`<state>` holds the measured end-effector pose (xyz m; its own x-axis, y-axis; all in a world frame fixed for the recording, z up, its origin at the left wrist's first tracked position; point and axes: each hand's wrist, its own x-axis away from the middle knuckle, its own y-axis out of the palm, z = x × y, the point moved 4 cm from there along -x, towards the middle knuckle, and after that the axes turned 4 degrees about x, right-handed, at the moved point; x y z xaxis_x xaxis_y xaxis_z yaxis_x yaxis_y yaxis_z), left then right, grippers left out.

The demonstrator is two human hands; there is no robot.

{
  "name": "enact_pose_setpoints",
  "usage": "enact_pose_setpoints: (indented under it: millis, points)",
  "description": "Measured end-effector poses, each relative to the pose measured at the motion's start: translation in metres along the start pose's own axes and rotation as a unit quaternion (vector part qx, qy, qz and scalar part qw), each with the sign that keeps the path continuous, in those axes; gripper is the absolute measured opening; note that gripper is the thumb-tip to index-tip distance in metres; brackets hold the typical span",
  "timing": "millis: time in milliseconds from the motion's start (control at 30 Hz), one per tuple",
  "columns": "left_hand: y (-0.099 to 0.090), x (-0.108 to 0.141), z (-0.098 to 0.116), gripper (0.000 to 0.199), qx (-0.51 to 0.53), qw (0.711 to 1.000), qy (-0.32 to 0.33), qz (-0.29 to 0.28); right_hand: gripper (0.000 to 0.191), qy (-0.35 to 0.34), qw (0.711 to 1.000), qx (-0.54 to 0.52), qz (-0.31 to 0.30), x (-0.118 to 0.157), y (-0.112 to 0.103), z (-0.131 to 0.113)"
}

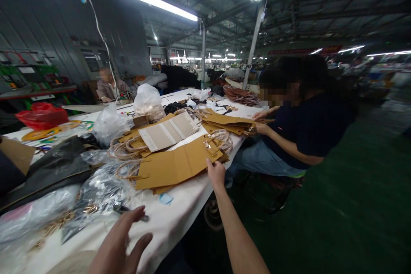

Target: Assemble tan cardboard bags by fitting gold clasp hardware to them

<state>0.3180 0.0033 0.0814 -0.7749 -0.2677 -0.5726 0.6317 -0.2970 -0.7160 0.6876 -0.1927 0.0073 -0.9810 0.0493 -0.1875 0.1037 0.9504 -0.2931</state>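
My right hand [215, 174] pinches the near right corner of a flat tan bag panel [176, 163], the top one of a stack on the table. Looped rope handles [126, 170] stick out at its left end, and metal fittings [208, 144] show at its right end. Behind it, a beige-grey panel [169, 131] with pale strips lies on other tan pieces. My left hand [123, 239] is open above the table's near edge, thumb and fingers apart, holding nothing. Just beyond its fingertips is a small dark tool [141, 216], partly hidden.
Clear plastic bags [105, 184] and gold-coloured metal parts [58, 223] cover the left of the white table [180, 205]. A dark bag [61, 162] lies behind them. At right, a seated co-worker [298, 124] handles another tan panel [227, 120]. A red plastic bag [41, 115] sits far left.
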Motion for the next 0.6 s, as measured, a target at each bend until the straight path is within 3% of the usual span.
enact_pose_setpoints:
  millis: [167, 267, 400, 500, 533, 600]
  points:
    - [0.082, -0.056, 0.045, 0.091, -0.079, 0.995, 0.053, 0.001, 0.044, -0.074, 0.982, -0.171, -0.012, 0.077, -0.015, -0.053]
    - [0.102, -0.084, 0.069, 0.088, -0.089, 0.995, 0.043, 0.018, 0.034, -0.085, 0.977, -0.188, -0.053, 0.130, -0.022, -0.073]
    - [0.101, -0.103, 0.078, 0.057, -0.085, 0.992, 0.096, -0.009, 0.016, -0.159, 0.969, -0.150, -0.116, 0.170, -0.034, -0.080]
    - [0.083, -0.097, 0.065, 0.057, -0.100, 0.985, 0.137, 0.010, 0.014, -0.263, 0.939, -0.121, -0.185, 0.164, -0.049, -0.073]
    - [0.074, -0.093, 0.060, 0.059, -0.109, 0.982, 0.150, 0.026, 0.017, -0.282, 0.937, -0.118, -0.169, 0.154, -0.057, -0.068]
    - [0.054, -0.085, 0.051, 0.061, -0.118, 0.975, 0.180, 0.048, 0.026, -0.279, 0.951, -0.122, -0.063, 0.130, -0.080, -0.056]
